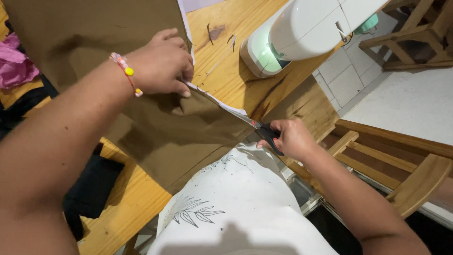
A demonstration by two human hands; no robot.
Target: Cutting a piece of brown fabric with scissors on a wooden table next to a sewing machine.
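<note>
The olive-brown fabric lies spread over the wooden table, with a white paper pattern edge showing along its right-hand border, and everything else is best placed from that cloth. The left hand rests palm-down on the fabric near its right edge, fingers curled and fingertips pressing cloth and paper together against the table; it pins rather than grasps. The right hand sits off the lower right corner of the fabric, closed around the black handles of a pair of scissors; the fingers are wrapped through the loops, and how far the blades stand apart cannot be told, since they are thin and partly hidden at the cloth's edge. The scissors' long axis runs up and to the left from the right hand, along the paper-lined border of the fabric and toward the left hand's fingertips, so the cut line lies between the two hands, with the right hand at its near end and the left hand at its far end. Beyond the fabric's upper right stands a white sewing machine on the table. Below the cloth, a white garment printed with dark leaf drawings covers the person's lap. To the far left of the fabric are a pink cloth and a black cloth. No container is in view.
</note>
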